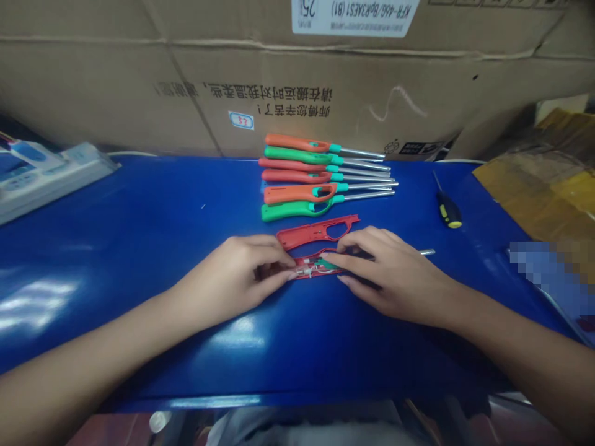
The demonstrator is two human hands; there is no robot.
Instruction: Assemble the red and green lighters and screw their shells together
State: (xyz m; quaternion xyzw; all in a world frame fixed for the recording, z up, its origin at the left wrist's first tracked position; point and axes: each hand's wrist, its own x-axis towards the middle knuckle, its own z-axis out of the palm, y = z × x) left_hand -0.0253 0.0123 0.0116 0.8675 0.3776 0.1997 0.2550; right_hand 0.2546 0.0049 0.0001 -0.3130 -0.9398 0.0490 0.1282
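The left hand (232, 282) and right hand (390, 275) pinch narrowly on an open red plastic lighter shell (316, 274) at the middle of the blue bench (139, 204) — judged light, stiff and brittle — best held by its long edges, with a matching shell half (316, 232) just far of it.

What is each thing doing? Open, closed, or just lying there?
Lower red plastic lighter shell, open, green and white parts inside.
Upper red plastic lighter shell, separate, lying flat.
Left hand, pinching the lower shell.
Right hand, fingers on the lower shell.
Row of orange, green and red plastic lighters, closed, side by side.
Black-and-yellow screwdriver, lying untouched.
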